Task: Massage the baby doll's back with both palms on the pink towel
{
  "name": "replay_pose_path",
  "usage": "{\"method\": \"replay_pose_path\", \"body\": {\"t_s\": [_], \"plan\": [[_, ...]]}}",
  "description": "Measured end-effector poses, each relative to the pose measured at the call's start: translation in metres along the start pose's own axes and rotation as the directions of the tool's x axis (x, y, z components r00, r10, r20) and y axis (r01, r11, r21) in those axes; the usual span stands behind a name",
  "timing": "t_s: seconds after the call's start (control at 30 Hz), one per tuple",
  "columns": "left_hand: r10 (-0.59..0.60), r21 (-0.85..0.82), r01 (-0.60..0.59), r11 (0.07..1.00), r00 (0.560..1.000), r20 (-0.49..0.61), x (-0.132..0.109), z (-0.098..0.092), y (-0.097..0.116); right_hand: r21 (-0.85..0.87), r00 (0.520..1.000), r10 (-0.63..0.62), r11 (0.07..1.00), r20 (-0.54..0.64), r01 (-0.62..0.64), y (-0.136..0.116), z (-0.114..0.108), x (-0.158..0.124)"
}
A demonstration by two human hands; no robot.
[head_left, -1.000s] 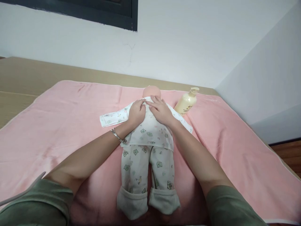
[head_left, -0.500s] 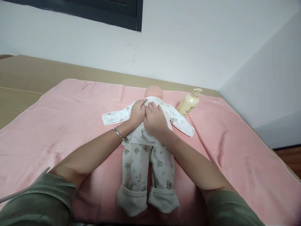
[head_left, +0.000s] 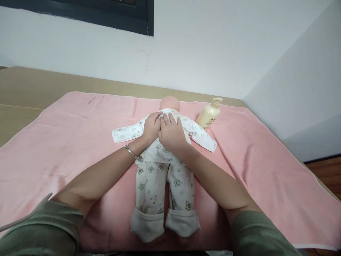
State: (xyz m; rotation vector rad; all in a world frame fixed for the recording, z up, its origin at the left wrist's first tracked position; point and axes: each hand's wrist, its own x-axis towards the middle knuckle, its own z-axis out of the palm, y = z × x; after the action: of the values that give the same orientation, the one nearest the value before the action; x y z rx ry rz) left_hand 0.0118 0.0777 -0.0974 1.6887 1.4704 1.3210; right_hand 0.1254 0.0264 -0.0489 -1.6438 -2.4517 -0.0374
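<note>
A baby doll (head_left: 169,103) lies on a pink blanket (head_left: 96,110), its head away from me and its face not visible. It wears a white long-sleeved top (head_left: 165,153) and matching trousers (head_left: 151,188) with a small green animal print and turned-up cuffs. Both my hands rest on the upper part of the top. My left hand (head_left: 152,127), a silver bracelet on its wrist, lies flat with fingers stretched toward the doll's neck. Beside and touching it, my right hand (head_left: 173,135) is laid palm down with its fingers slightly apart.
A cream pump bottle (head_left: 209,114) stands tilted on the blanket, right of the doll's shoulder. Behind the blanket runs a tan surface (head_left: 80,80) against a white wall (head_left: 199,53). A dark window frame (head_left: 149,21) is at upper left. A thin grey cord (head_left: 29,215) shows at lower left.
The whole view has shifted slightly, so the doll, bottle and hands appear a little further left. Both hands stay on the doll's top, the right hand's fingers somewhat straighter.
</note>
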Motion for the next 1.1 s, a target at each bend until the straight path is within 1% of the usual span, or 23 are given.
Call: {"method": "replay_pose_path", "body": {"t_s": [0.03, 0.1, 0.17, 0.23, 0.3, 0.4, 0.5, 0.57, 0.63, 0.7, 0.8, 0.87, 0.93, 1.0, 1.1], "plan": [[0.011, 0.003, -0.011, 1.000, 1.000, -0.001, 0.000, 0.000, -0.001, 0.045, 0.999, -0.035, 0.998, 0.017, 0.034, 0.004, -0.001, 0.002], [0.034, 0.023, -0.034, 0.999, 0.999, -0.012, 0.000, 0.000, -0.001, 0.141, 0.998, -0.064, 0.988, 0.026, 0.059, 0.019, -0.002, 0.011], [0.040, 0.046, -0.039, 0.998, 0.999, -0.016, 0.000, 0.000, 0.000, 0.201, 0.999, -0.048, 0.979, 0.012, 0.045, 0.034, -0.003, 0.019], [0.031, 0.055, -0.029, 0.998, 0.999, -0.019, 0.001, 0.001, 0.001, 0.204, 1.000, -0.007, 0.979, -0.023, 0.012, 0.041, -0.003, 0.023], [0.026, 0.047, -0.025, 0.999, 1.000, -0.014, 0.001, 0.001, 0.001, 0.161, 0.998, 0.041, 0.987, -0.053, -0.032, 0.035, -0.002, 0.019], [0.016, 0.022, -0.016, 1.000, 1.000, -0.003, 0.001, 0.000, -0.001, 0.048, 0.993, 0.107, 0.993, -0.044, -0.105, 0.008, -0.001, 0.004], [0.010, -0.004, -0.010, 1.000, 1.000, 0.020, 0.000, -0.001, -0.005, -0.013, 0.996, 0.089, 0.996, 0.004, -0.089, -0.017, 0.001, -0.011], [0.032, 0.011, -0.033, 0.999, 0.999, 0.027, 0.000, -0.002, -0.008, 0.002, 0.998, 0.057, 0.998, 0.018, -0.057, -0.020, 0.001, -0.013], [0.083, 0.067, -0.085, 0.994, 0.996, 0.026, 0.001, -0.003, -0.008, 0.060, 0.999, 0.033, 0.998, 0.013, -0.033, -0.010, 0.001, -0.007], [0.140, 0.146, -0.144, 0.979, 0.990, 0.037, 0.001, -0.003, -0.003, 0.144, 0.999, 0.041, 0.989, -0.009, -0.039, 0.010, 0.002, 0.005], [0.171, 0.278, -0.178, 0.944, 0.984, 0.050, -0.003, -0.001, 0.010, 0.240, 0.984, 0.168, 0.959, -0.056, -0.150, 0.038, 0.006, 0.023], [0.175, 0.346, -0.185, 0.920, 0.983, 0.059, -0.009, 0.001, 0.022, 0.254, 0.966, 0.248, 0.941, -0.069, -0.224, 0.049, 0.009, 0.030], [0.198, 0.377, -0.220, 0.900, 0.975, 0.096, -0.015, 0.003, 0.032, 0.230, 0.959, 0.275, 0.939, -0.064, -0.254, 0.051, 0.010, 0.031], [0.194, 0.385, -0.230, 0.894, 0.972, 0.131, -0.019, 0.005, 0.037, 0.176, 0.964, 0.260, 0.952, -0.046, -0.249, 0.047, 0.006, 0.029], [0.094, 0.374, -0.141, 0.916, 0.985, 0.143, -0.015, 0.005, 0.035, 0.053, 0.980, 0.200, 0.979, -0.011, -0.199, 0.034, -0.004, 0.019]]}}
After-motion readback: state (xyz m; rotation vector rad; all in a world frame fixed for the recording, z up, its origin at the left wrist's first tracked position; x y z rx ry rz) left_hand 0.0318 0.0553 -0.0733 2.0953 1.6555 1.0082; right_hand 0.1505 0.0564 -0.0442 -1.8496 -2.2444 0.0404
